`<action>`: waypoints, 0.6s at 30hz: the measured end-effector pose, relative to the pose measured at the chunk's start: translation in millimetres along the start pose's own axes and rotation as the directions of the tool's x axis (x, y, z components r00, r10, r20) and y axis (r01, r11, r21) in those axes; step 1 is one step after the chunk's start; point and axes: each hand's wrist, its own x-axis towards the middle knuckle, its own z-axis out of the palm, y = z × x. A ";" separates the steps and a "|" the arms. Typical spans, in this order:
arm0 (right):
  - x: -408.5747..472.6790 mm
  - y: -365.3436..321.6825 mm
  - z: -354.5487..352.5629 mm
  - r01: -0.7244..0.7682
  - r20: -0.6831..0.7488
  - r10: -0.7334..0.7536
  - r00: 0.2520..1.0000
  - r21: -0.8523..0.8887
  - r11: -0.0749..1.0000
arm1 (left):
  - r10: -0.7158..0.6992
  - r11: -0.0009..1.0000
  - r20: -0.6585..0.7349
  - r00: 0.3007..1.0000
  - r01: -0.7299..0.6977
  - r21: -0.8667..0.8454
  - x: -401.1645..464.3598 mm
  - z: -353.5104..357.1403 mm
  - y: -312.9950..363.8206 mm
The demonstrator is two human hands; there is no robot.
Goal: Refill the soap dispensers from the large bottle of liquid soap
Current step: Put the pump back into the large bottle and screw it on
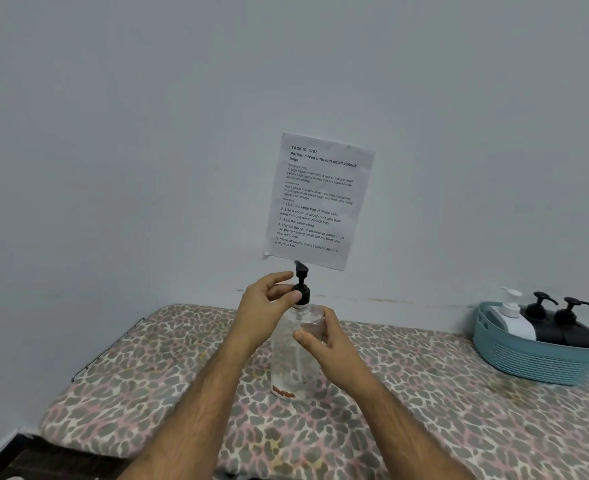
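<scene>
Both forearms bare and hairy, no sleeves visible.

Clear plastic dispenser (294, 355) (glossy)

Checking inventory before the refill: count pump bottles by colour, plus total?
Clear bottle, black pump, left hand on its collar, right hand round its body: 1
White bottle, white pump, in the teal basket: 1
Black bottles, black pumps, in the basket: 2
Total: 4 pump bottles
</scene>
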 end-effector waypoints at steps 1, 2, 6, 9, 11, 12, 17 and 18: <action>-0.3 -1.3 0.0 -0.001 -0.001 0.001 1.000 -0.004 1.000 | -0.009 1.000 0.035 0.999 0.009 0.000 -1.9 -0.6 0.4; -0.6 -2.1 0.0 0.001 -0.002 -0.001 1.000 -0.003 1.000 | -0.025 1.000 0.070 0.997 0.026 -0.010 -3.2 -0.4 1.6; -1.1 -1.7 1.3 0.007 -0.001 -0.007 1.000 -0.007 1.000 | -0.040 0.999 0.127 0.991 0.043 -0.020 -3.7 4.8 2.5; -0.6 1.4 2.9 0.004 -0.006 -0.004 1.000 -0.041 0.999 | 0.023 0.997 0.010 1.000 -0.024 0.076 0.2 13.1 -0.9; -1.4 -0.1 3.1 -0.002 -0.002 0.002 1.000 -0.048 0.999 | 0.050 0.991 -0.116 0.992 -0.035 0.132 0.9 17.9 -1.7; -1.4 -0.4 3.0 -0.004 -0.002 0.004 1.000 -0.046 0.999 | 0.046 0.992 -0.155 0.987 -0.027 0.120 1.0 19.4 -1.1; -0.8 1.3 2.2 0.008 -0.004 -0.008 1.000 -0.008 1.000 | 0.025 0.999 -0.157 0.987 -0.020 0.036 0.0 16.2 1.2; -0.9 0.9 2.0 0.008 -0.004 -0.008 1.000 0.005 1.000 | 0.029 0.999 -0.140 0.990 -0.025 0.027 -1.0 14.5 1.2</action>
